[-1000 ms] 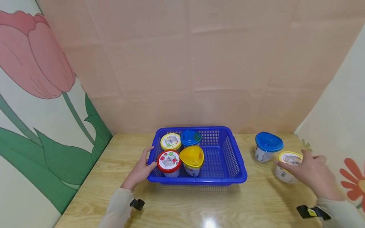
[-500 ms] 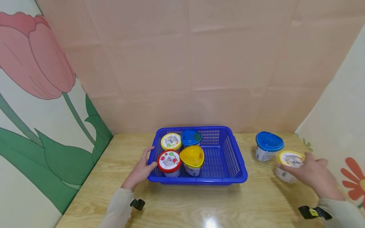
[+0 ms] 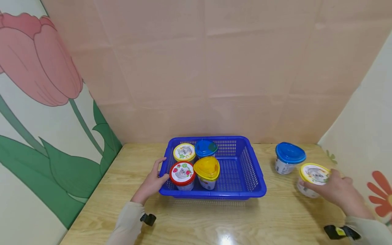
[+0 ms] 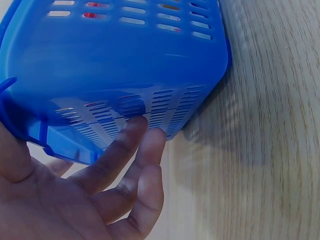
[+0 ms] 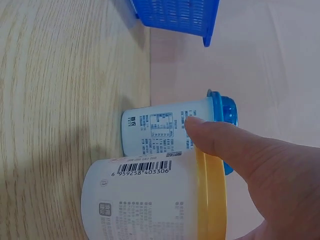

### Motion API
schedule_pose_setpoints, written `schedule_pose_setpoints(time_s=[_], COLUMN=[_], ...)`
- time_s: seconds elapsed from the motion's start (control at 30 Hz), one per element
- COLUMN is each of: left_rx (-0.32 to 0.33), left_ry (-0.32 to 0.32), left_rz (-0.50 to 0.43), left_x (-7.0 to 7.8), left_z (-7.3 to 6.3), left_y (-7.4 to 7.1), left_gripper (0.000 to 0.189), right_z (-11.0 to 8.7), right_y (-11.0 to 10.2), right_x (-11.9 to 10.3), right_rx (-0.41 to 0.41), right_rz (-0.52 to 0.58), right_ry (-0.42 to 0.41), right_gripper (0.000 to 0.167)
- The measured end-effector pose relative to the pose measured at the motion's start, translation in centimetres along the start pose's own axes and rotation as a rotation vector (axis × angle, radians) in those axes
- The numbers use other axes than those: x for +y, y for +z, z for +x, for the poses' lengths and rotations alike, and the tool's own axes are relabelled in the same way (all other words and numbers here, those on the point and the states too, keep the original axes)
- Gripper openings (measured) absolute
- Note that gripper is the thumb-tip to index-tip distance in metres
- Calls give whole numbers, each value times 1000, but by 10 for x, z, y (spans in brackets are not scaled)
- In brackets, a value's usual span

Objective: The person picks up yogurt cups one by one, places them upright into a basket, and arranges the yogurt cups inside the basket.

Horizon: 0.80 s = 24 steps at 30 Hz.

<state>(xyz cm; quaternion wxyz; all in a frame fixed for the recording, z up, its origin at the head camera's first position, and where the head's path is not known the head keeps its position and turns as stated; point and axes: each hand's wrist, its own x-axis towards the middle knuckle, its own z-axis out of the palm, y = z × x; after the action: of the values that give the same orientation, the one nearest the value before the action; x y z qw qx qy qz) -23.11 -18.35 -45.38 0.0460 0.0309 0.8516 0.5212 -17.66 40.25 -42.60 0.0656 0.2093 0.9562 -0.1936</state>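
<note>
My right hand grips a white plastic tub with a yellow rim and a printed lid. In the right wrist view the thumb lies by the yellow rim of this tub, above a barcode; the other fingers are hidden. Close behind it stands a blue-lidded tub. At the left end of a blue plastic basket, my left hand holds the rim. Its other fingers reach along the outer slotted wall in the left wrist view.
Inside the basket's left half stand a red-lidded tub, a tub with a printed yellow-rimmed lid, a blue-lidded one and one with a yellow domed lid. A brown paper-covered wall rises behind the wooden table.
My right hand has closed round the yellow-rimmed tub and shifted slightly down and right in the head view. The tub's lid now tips a little. The left hand and basket stay in place.
</note>
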Motion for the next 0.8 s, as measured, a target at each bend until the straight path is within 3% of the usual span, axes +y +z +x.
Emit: schedule_pose_setpoints(time_s=[0.57,0.8], left_rx=[-7,-6], left_ry=[-13,-3], left_rz=[6,-2], left_x=[3,3], left_z=[-1,-2], left_y=[0,0], left_gripper=[68,68], right_z=[12,15], right_y=[2,4], right_x=[10,13], right_rx=[-106,-100], right_rz=[32,71], right_ry=[-18,-35], right_gripper=[143,141])
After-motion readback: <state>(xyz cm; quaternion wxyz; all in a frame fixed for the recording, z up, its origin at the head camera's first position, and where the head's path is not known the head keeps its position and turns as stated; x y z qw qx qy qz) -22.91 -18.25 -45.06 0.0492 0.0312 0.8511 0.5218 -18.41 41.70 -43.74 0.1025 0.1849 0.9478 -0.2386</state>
